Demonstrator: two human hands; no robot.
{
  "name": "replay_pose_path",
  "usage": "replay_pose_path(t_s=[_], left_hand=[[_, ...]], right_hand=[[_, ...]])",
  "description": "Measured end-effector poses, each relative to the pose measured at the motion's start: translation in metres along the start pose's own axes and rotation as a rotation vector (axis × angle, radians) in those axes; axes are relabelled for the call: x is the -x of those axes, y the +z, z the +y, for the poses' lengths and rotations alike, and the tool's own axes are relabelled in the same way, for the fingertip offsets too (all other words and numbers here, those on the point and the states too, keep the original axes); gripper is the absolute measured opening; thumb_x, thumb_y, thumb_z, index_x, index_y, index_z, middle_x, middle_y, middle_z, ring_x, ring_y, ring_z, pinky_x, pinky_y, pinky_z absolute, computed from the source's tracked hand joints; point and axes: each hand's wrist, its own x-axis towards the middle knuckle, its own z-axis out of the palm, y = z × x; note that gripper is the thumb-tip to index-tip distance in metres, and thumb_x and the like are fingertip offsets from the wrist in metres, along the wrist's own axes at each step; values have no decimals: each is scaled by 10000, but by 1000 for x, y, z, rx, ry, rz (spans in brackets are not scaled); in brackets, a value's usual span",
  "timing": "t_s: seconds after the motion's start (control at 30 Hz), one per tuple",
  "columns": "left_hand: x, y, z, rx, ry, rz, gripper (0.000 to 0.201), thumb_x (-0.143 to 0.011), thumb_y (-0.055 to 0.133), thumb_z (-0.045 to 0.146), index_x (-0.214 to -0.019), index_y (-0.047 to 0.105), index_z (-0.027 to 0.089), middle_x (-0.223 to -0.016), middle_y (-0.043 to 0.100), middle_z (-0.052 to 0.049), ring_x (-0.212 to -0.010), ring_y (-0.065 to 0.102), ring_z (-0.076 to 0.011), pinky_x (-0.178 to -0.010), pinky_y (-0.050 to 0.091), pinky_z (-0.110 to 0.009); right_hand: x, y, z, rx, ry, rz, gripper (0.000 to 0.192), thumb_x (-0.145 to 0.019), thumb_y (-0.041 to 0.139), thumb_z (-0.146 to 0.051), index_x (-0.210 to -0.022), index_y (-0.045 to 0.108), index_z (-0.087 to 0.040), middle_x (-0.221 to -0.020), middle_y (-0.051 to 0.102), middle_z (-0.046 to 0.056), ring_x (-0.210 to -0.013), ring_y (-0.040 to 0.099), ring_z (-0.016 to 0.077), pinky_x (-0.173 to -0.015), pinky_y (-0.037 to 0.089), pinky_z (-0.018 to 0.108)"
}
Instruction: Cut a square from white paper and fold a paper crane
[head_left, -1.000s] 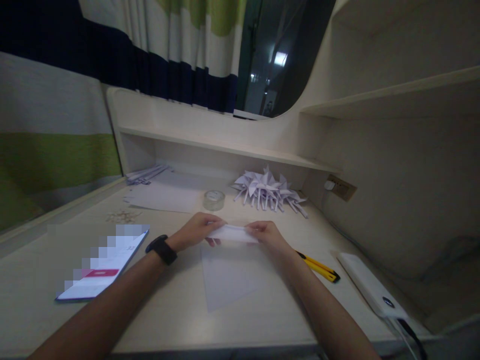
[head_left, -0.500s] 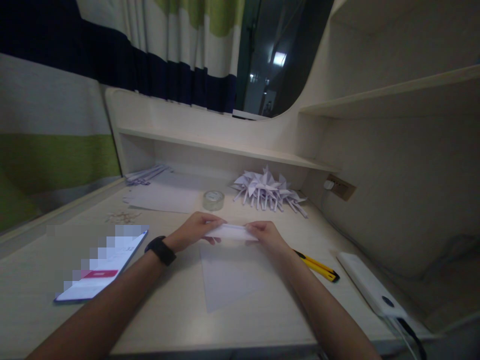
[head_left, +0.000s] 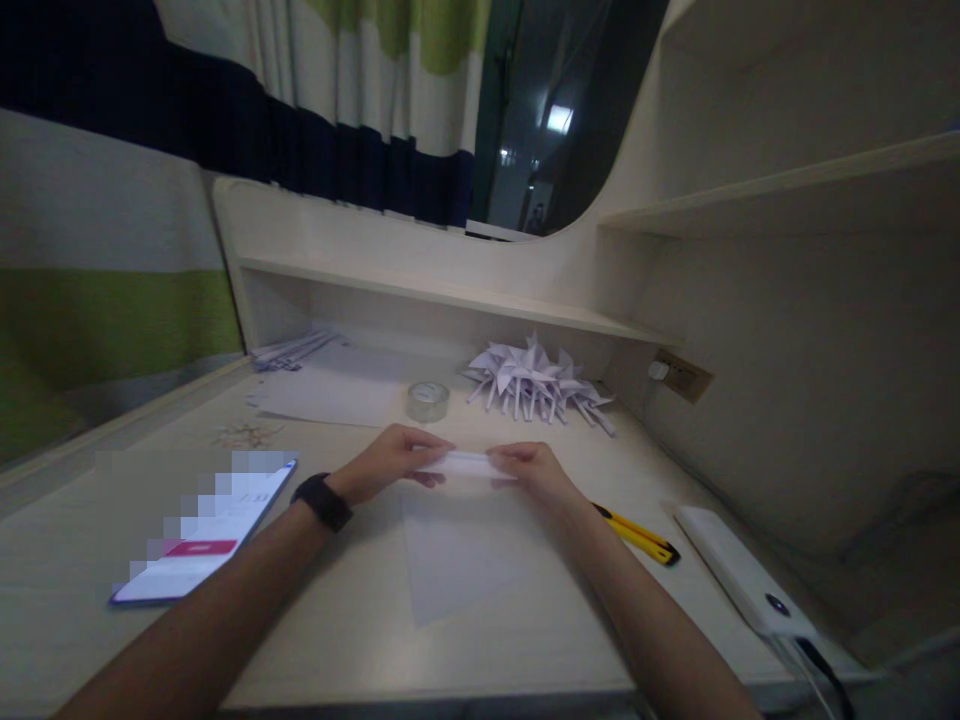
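Left hand point(head_left: 390, 462) and right hand point(head_left: 534, 468) each pinch an end of a folded paper strip point(head_left: 465, 464), grips closed, above a flat sheet point(head_left: 457, 555) on the desk point(head_left: 360, 620).

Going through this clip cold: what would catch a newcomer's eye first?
First, the two hands at the desk's centre: the left hand and right hand pinch a folded white paper strip between them, above a flat sheet. Behind lies a pile of folded paper shapes under the shelf; a lit phone glows at left.

Tape roll point(head_left: 428, 401) behind paper sheet point(head_left: 459, 545)
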Motion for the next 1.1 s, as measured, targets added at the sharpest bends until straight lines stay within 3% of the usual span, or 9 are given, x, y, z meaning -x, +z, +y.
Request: replay_pose_path(t_s=[0.27,0.43,0.6,0.83,1.1], left_hand=[[1,0,1,20,-8,-5,340,-728,739,333,-974,714,100,-891,723,-121,-719,683,-207,-673,559,-349],[0,0,-1,17,-1,-25,352,-730,733,323,-1002,699,102,-931,716,-134,-782,681,-234,-698,559,-387],[-1,-3,-3,-7,23,-69,321,-769,685,347,-976,688,101,-894,708,-126,-792,676,-233,-661,556,-356],[-3,-4,-10,-15,-3,-80,337,-827,605,409,-956,665,103,-886,690,-117,-778,682,-225,-656,554,-332],[-5,6,-18,-82,6,12,389,-825,595,463,-996,649,117,-773,677,-74,-618,638,-150,-571,516,-254]], right_hand=[[-2,-2,3,19,-14,4,332,-515,848,-333,-771,761,-141,-744,714,62,-638,631,164,-640,551,336],[-4,-4,6,107,-74,12,402,-529,841,-315,-886,747,-156,-695,698,29,-562,580,118,-565,473,260],[-5,-6,7,205,-111,47,329,-547,824,-346,-784,748,-131,-666,690,41,-549,548,113,-523,401,230],[-3,-1,3,158,-82,50,327,-552,812,-365,-763,748,-123,-622,670,30,-514,541,106,-501,437,232],[-4,2,8,34,-29,76,339,-494,841,-338,-754,755,-137,-638,673,27,-522,577,115,-536,525,278]])
